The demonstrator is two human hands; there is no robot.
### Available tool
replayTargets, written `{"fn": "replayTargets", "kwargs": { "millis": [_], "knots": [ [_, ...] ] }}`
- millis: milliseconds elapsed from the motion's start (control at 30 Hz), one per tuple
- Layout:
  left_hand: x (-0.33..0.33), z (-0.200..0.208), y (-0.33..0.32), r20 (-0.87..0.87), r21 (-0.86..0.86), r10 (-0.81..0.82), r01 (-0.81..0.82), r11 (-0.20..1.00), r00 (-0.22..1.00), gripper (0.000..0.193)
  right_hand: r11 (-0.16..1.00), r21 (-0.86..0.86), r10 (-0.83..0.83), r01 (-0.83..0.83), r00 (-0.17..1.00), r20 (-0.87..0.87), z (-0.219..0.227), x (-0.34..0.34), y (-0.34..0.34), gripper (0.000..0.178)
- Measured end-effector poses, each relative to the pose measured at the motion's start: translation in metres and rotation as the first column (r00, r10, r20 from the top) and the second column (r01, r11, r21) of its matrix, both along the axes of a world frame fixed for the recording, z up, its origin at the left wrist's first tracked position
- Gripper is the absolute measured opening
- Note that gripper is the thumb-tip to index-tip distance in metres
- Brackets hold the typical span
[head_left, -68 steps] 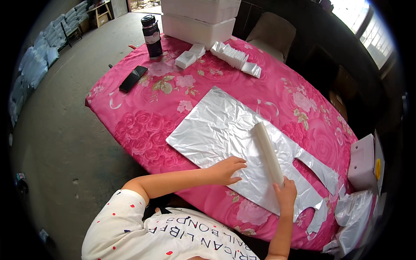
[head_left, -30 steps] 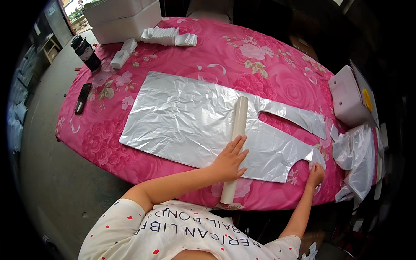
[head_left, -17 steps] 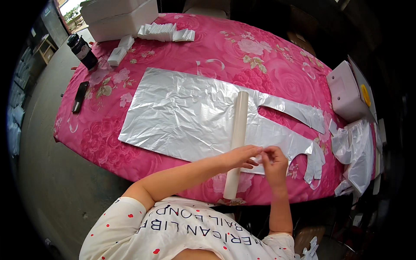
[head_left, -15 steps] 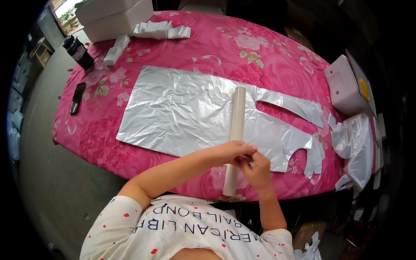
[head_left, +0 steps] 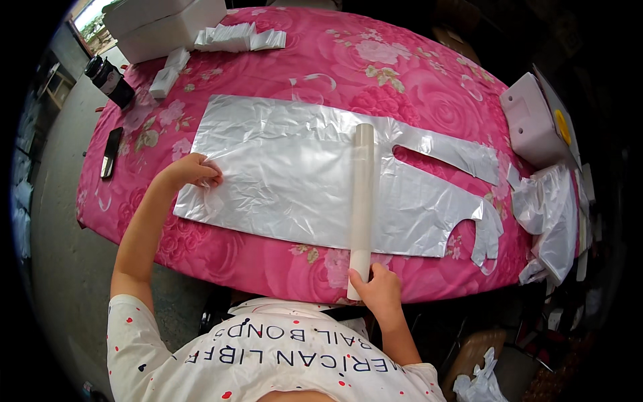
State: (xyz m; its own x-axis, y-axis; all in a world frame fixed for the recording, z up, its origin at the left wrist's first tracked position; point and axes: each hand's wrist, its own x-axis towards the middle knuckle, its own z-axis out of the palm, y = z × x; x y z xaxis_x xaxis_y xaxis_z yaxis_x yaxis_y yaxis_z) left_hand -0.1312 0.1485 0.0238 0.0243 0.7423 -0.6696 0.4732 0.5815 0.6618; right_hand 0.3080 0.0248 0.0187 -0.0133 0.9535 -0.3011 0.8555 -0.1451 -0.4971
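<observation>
A stack of thin silvery-white plastic bags with cut-out handles lies flat and wrinkled on the table, its handles toward the right. Across it rests a long pale tube, its near end sticking out past the bags. My right hand is closed around that near end, thumb on top. Over the left end of the stack, my left hand is closed, fingertips pinching the plastic film. How much film lies between those fingers is hidden.
A pink flowered cloth covers the table. Toward the back left are a white foam box, folded white packets, a dark bottle and a phone. At the right edge stand a pale case and crumpled plastic.
My hands, together over the tube before, have parted. The left moved to the stack's left end; the right came down onto the tube's near end. The tube stays across the bags.
</observation>
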Motion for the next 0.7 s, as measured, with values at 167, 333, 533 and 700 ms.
{"fn": "replayTargets", "kwargs": {
  "millis": [167,333,533,700],
  "knots": [
    [0.021,0.024,-0.003,-0.857,0.275,-0.008,0.472,0.838,0.515,0.043,1.000,-0.020,-0.013,0.012,1.000,-0.022,0.000,0.000,0.003,0.046],
    [0.154,0.000,0.000,-0.441,0.783,-0.177,0.474,0.403,0.880,0.041,0.995,-0.072,-0.073,0.065,0.991,-0.113,-0.002,0.008,0.000,0.045],
    [0.278,-0.054,-0.009,-0.385,0.841,-0.316,0.471,0.267,0.867,0.049,0.994,-0.093,-0.055,0.050,0.997,-0.054,0.009,0.016,0.002,0.046],
    [0.298,-0.078,-0.010,-0.569,0.744,-0.223,0.611,0.271,0.791,0.050,0.986,-0.149,0.068,-0.070,0.998,-0.013,0.003,0.024,0.009,0.052]
  ]
}}
